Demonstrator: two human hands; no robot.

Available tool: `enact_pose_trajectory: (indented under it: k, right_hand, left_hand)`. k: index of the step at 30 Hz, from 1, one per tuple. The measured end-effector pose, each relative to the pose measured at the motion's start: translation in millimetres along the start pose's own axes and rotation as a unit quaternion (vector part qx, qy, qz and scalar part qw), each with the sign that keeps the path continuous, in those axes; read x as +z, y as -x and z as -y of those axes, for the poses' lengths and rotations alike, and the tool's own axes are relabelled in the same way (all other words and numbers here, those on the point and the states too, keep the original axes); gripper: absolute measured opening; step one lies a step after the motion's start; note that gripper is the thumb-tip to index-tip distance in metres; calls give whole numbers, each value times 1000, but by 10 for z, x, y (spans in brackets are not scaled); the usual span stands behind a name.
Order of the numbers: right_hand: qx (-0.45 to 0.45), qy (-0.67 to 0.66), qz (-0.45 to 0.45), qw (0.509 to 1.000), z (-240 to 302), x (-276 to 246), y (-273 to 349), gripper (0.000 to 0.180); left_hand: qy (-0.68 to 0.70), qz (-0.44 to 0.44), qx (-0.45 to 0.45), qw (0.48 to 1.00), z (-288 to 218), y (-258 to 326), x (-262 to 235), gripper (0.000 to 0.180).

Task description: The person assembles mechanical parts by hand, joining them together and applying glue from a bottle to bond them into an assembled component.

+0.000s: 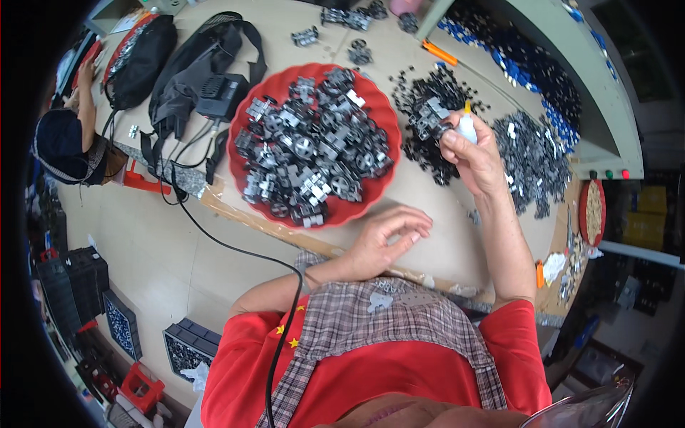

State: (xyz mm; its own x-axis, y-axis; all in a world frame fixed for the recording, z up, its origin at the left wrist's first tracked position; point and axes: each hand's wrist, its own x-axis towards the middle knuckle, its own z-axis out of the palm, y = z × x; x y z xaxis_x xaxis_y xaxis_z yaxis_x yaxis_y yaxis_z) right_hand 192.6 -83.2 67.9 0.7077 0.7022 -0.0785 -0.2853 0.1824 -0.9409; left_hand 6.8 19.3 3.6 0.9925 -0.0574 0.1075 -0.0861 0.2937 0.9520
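Observation:
My right hand (474,153) is raised over the right part of the table. Its fingers are closed round a small white squeeze bottle (467,130) with a yellow tip pointing up. Right at its thumb and fingertips is a small grey-and-black toy vehicle part (431,118); how it is gripped is partly hidden. My left hand (391,239) rests at the near table edge, fingers stretched and slightly curved, holding nothing. Just beyond it stands a red scalloped bowl (235,167) heaped with similar grey-and-black toy parts (307,146).
Loose black pieces (421,93) and a heap of grey pieces (534,167) lie on the right. An orange-handled tool (439,53) lies behind. Black bags (193,71) and a black box (222,96) sit on the left. A cable (235,247) crosses to my chest. Another person (68,146) works far left.

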Motion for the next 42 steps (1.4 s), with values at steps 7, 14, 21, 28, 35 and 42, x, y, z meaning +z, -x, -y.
enact_pose_trajectory:
  k: [7, 14, 21, 28, 35, 42]
  right_hand:
    - [33, -69, -81, 994, -166, -67, 810, 18]
    - [33, -55, -95, 993, -201, -128, 1168, 20]
    - [-26, -151, -164, 974, -606, 183, 1393, 14]
    - [-59, -77, -222, 970, -742, 410, 1467, 14]
    - [-26, 43, -190, 980, -737, 373, 1555, 18]
    - [-13, 240, -189, 952, -350, 49, 1442, 20]
  left_hand:
    - [19, -35, -12, 999, -87, -6, 78, 36]
    - [8, -84, 23, 996, -176, -19, 218, 60]
    - [10, -79, 47, 996, -86, -43, 310, 61]
    - [137, -78, -18, 987, -18, -55, 284, 50]
    - [142, -79, 16, 987, 56, -48, 214, 43]
    - [314, -79, -23, 946, -29, -41, 128, 32]
